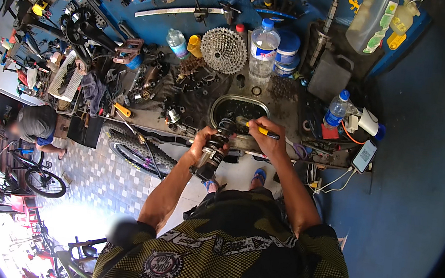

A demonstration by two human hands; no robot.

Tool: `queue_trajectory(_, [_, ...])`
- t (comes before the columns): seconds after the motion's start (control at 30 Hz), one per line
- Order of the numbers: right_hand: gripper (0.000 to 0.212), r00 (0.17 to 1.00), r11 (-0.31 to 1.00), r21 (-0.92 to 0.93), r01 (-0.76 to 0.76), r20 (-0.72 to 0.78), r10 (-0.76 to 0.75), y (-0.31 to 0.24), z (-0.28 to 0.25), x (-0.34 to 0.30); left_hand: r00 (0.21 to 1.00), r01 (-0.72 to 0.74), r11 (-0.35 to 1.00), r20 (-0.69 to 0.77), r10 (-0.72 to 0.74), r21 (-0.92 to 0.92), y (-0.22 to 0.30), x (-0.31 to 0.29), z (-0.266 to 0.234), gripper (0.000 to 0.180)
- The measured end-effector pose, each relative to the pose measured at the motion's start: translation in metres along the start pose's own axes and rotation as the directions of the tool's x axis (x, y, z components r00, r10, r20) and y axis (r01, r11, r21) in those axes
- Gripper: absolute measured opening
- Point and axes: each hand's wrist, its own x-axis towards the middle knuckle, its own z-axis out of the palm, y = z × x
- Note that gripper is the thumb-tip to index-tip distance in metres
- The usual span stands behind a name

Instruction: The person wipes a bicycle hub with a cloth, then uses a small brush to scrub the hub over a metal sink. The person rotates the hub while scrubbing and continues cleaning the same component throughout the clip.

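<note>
My left hand [204, 137] grips a black cylindrical bicycle part with a coil spring [213, 152], held upright over the front edge of the workbench. My right hand [264, 138] holds a yellow-handled brush [261, 129] with its tip against the top of that part. Both hands work just in front of an oval metal pan [218, 104] filled with dark liquid. My forearms come up from below, over a camouflage-pattern shirt.
The cluttered workbench [287, 100] carries a silver cassette sprocket [223, 49], plastic water bottles [264, 47], tubs, a black crankset [84, 29] and a phone [364, 155]. Tools hang on the blue wall. A knobby tyre [136, 152] leans below. Another person [35, 124] crouches at left near a bicycle [32, 175].
</note>
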Motion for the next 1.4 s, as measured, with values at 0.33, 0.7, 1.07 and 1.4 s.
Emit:
queue_trajectory(0.33, [0.013,0.971,0.971,-0.022,0.239,0.029,-0.238,0.008,0.004,0.000,0.994,-0.062,0.998,-0.087,0.059,-0.027,-0.005,-0.002,0.016,0.066])
queue_trajectory(0.7, [0.017,0.954,0.898,-0.329,0.293,0.168,-0.249,0.044,-0.014,0.005,1.000,0.012,0.995,-0.011,-0.011,0.096,0.002,-0.011,-0.002,0.071])
queue_trajectory(1.07, [0.022,0.995,0.994,0.051,-0.101,0.032,0.099,0.000,0.005,0.015,0.993,-0.060,0.938,-0.076,0.091,0.341,-0.001,-0.004,0.004,0.061])
queue_trajectory(1.4, [0.014,0.984,0.985,0.011,0.171,0.045,-0.171,-0.003,0.001,0.015,0.975,-0.046,0.891,-0.174,0.138,0.451,0.001,0.003,0.006,0.055])
